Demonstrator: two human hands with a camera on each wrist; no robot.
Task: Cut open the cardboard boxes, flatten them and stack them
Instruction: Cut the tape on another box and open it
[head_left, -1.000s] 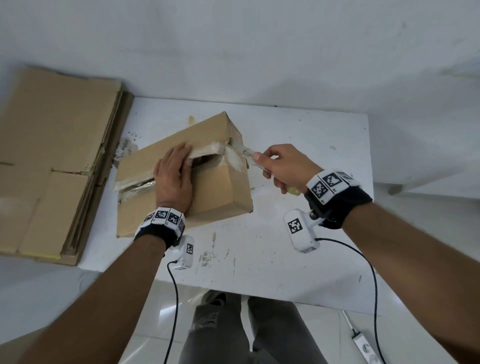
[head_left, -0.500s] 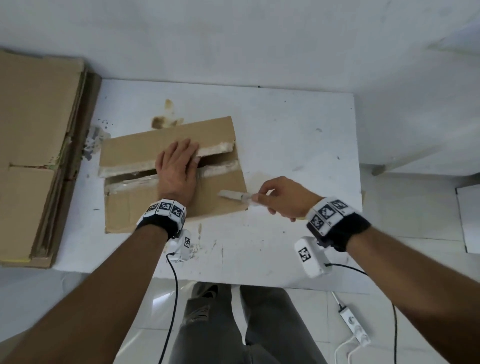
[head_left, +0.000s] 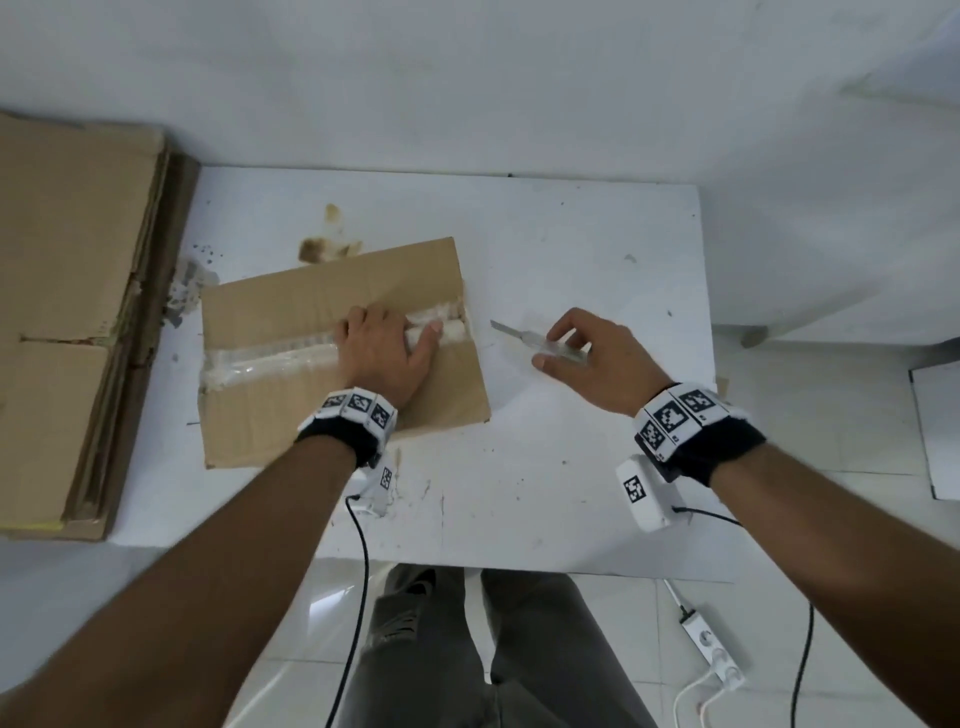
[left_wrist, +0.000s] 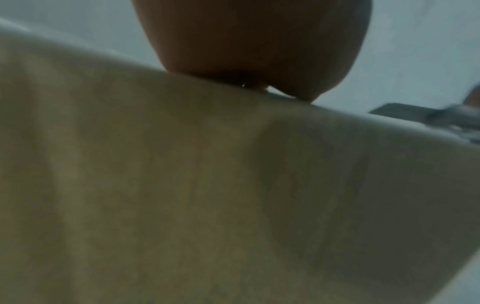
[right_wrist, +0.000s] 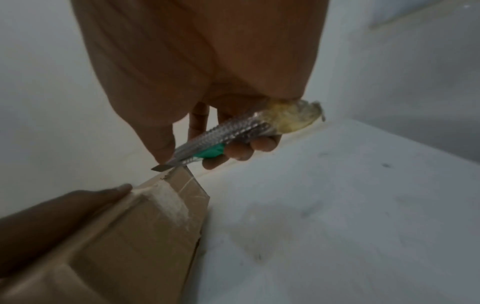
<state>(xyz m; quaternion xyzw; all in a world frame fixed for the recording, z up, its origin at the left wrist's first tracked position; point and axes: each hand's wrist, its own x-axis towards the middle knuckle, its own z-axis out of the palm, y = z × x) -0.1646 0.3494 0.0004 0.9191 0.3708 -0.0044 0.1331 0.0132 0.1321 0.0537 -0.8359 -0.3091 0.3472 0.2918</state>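
A brown cardboard box (head_left: 291, 312) lies pressed down on the white table (head_left: 571, 467), its taped seam running left to right. My left hand (head_left: 384, 348) presses on the box across that seam, thumb lying along the tape near the right end. In the left wrist view the palm (left_wrist: 254, 41) bears on the cardboard (left_wrist: 207, 185). My right hand (head_left: 558, 348) grips a utility knife (head_left: 540, 343) just right of the box, clear of it, blade pointing left. The right wrist view shows the fingers wrapped round the knife (right_wrist: 221, 137), above the box corner (right_wrist: 116, 236).
A stack of flattened cardboard (head_left: 67, 312) lies along the table's left side. A brown stain (head_left: 322, 244) marks the table behind the box. Bare tabletop extends right of the knife. A power strip (head_left: 711, 644) lies on the floor by my legs.
The box, raised and tilted a second ago, has been pushed down flat under my left hand. My right hand has drawn the knife out of the box's end to the right.
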